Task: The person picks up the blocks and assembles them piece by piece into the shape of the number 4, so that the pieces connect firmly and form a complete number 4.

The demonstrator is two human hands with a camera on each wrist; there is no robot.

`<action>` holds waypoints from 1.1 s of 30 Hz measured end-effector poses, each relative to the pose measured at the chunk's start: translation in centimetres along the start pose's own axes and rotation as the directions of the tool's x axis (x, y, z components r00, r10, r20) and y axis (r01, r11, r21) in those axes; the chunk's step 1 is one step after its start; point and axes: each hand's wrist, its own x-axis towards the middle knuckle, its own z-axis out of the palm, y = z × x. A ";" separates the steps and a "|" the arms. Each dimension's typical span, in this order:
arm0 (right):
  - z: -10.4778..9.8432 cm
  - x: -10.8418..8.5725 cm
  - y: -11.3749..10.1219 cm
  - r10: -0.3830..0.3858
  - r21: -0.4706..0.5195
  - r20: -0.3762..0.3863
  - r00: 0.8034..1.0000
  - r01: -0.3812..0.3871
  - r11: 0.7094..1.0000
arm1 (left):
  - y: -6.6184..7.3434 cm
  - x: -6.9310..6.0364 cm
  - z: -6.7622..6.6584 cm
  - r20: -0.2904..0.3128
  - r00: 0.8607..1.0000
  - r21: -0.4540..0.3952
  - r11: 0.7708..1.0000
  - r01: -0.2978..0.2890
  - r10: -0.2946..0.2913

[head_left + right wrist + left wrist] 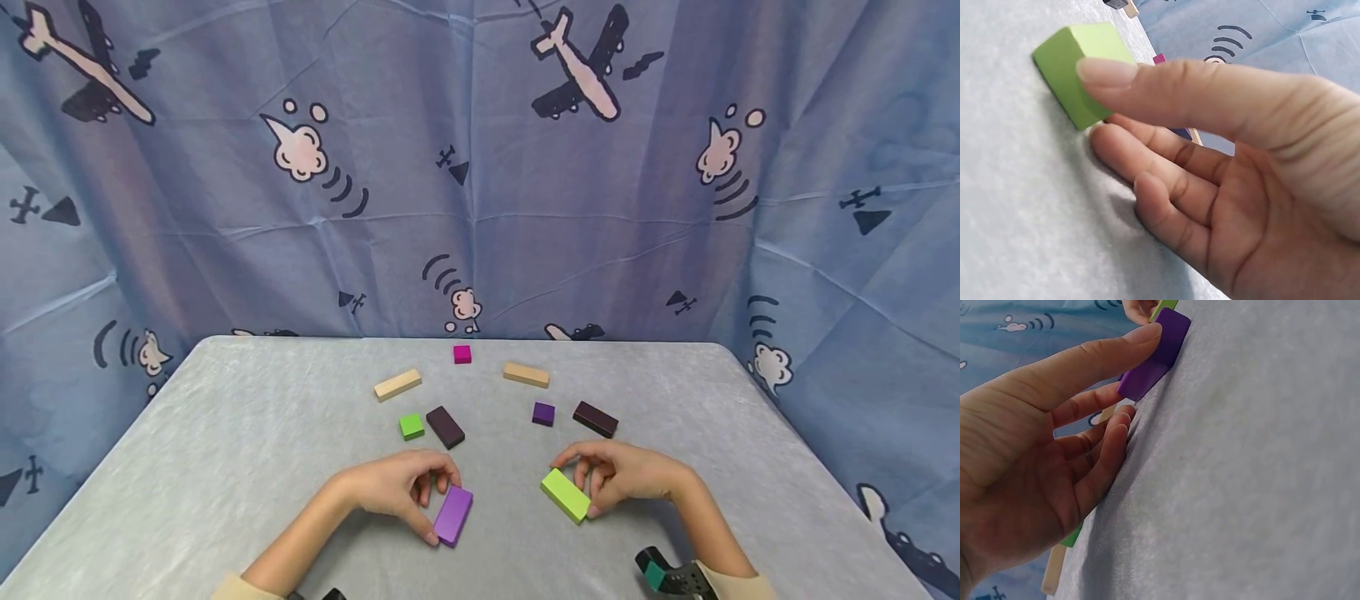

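Note:
My left hand pinches a purple rectangular block between thumb and forefinger, low over the near middle of the table. In the left wrist view the thumb presses one end of that purple block, and the other fingers curl loosely beneath. To the right, my right hand pinches a yellow-green block by its two ends. The right wrist view shows the thumb on the near end of this yellow-green block. A gap separates the two held blocks.
Beyond the hands lie a green block, dark brown blocks, a dark purple block, pale wooden blocks and a magenta block. A patterned blue curtain hangs behind the pale table.

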 end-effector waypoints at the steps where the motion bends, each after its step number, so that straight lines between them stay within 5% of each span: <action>1: 0.0 0.0 0.0 0.003 0.003 -0.004 1.000 -0.003 1.000 | 0.0 0.0 0.0 -0.002 1.000 -0.001 1.000 0.000 0.000; 19: 0.6 0.4 -0.2 0.023 -0.059 -0.096 0.995 -0.028 0.998 | -0.4 0.4 0.5 -0.072 0.997 0.035 0.999 -0.022 0.024; 33: 0.8 0.8 -0.2 -0.004 -0.106 -0.147 0.989 -0.011 0.994 | 0.2 0.5 0.8 -0.102 0.995 0.065 0.998 0.023 -0.016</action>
